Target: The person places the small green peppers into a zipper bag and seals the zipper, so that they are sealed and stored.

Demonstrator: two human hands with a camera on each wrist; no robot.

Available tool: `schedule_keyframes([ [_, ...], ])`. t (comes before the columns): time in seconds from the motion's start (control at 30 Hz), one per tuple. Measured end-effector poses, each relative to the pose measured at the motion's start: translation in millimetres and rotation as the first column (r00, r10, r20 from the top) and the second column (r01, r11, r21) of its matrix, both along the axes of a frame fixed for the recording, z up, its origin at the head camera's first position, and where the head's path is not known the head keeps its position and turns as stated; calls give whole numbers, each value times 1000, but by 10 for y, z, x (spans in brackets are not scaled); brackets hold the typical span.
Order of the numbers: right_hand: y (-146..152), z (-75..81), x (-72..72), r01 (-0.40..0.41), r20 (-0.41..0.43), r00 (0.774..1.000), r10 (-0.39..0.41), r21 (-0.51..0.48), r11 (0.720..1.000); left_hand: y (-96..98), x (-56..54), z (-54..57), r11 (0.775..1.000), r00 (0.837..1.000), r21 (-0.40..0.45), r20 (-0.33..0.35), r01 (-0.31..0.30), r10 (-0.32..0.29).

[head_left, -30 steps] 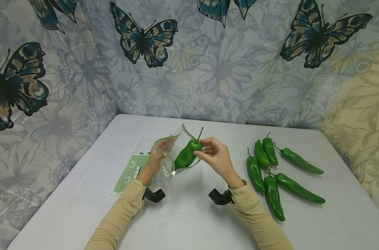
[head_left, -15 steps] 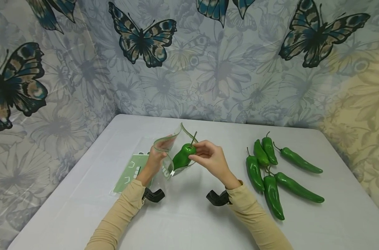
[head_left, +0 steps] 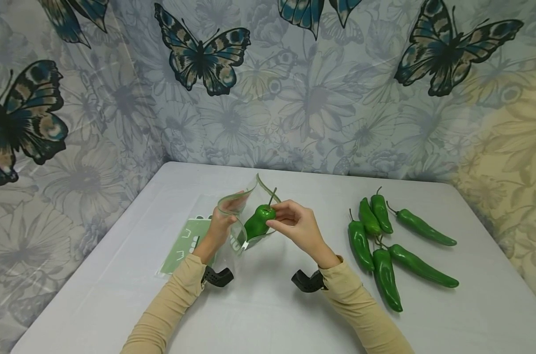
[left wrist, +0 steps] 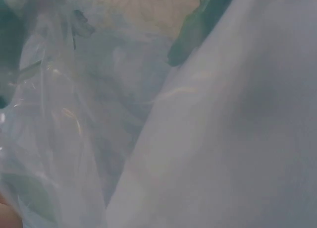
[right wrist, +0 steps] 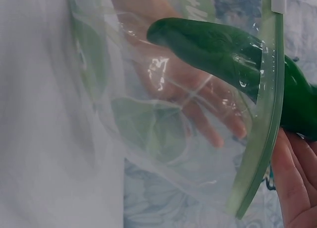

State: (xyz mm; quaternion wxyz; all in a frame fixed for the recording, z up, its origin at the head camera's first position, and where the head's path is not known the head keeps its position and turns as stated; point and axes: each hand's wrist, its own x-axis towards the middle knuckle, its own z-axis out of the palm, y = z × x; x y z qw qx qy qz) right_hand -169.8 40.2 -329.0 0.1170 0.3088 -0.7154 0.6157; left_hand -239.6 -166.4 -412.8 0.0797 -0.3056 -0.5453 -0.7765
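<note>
My left hand [head_left: 219, 226] grips the side of a clear zip bag [right wrist: 270, 114] with a green-edged mouth and a white slider, its mouth spread apart. Through the film, in the right wrist view, the left fingers [right wrist: 203, 124] show behind the bag. A glossy green chili pepper [head_left: 256, 223] is partly inside, its tip pointing down into the bag and its stem up at the mouth. At the pepper's stem end, my right hand [head_left: 299, 221] pinches it between thumb and fingers. Hazy film [left wrist: 74, 114] covers much of the left wrist view.
Several more green chili peppers [head_left: 386, 278] lie on the white table [head_left: 268, 314] to the right. A flat, clear packet with a green print [head_left: 185, 246] lies at the left, partly behind the left arm. Butterfly-patterned cloth [head_left: 259, 123] hangs behind the table.
My right hand has moved a little left and down, carrying the chili pepper deeper into the bag; it hardly moved in the last half second. The left hand stays in place.
</note>
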Motion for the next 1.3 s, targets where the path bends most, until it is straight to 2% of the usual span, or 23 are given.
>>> schedule_keyframes([
  [0.57,-27,-8,14,-19,66,998,16,53,998,14,12,47,1000,1000,31,0,5,-5],
  [0.83,-5,-214,-148,-26,12,1000,25,107,994,-10,4,65,999,1000,38,-16,6,-6],
  [0.9,2,-222,-160,-14,6,1000,13,131,991,-11,3,75,999,1000,35,-17,4,-3],
  [1.0,4,-193,-151,-22,5,1000,22,147,989,-9,-2,82,999,1000,30,-23,11,-10],
  [1.23,-29,49,26,-7,-42,999,17,225,974,-3,-4,68,1000,1000,18,-6,3,-3],
  [1.3,-34,73,46,1,-46,999,11,243,970,-4,-1,58,1000,1000,22,2,4,-4],
])
